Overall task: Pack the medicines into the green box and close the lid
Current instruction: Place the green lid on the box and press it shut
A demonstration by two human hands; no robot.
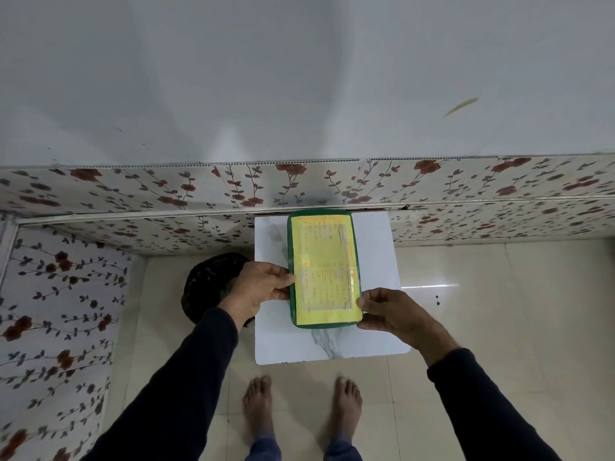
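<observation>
The green box (290, 247) lies on a small white marble-patterned table (376, 247) with its lid down; a yellow printed label covers the lid top. My left hand (263, 284) grips the box's left edge, thumb on the lid. At the near right corner, my right hand (386, 311) holds the box with the thumb on top. No medicines are visible; the inside of the box is hidden.
The table stands against a wall with floral panels (133, 191). A black round bin (209, 284) sits on the tiled floor just left of the table, under my left wrist. My bare feet (259, 404) stand in front of the table.
</observation>
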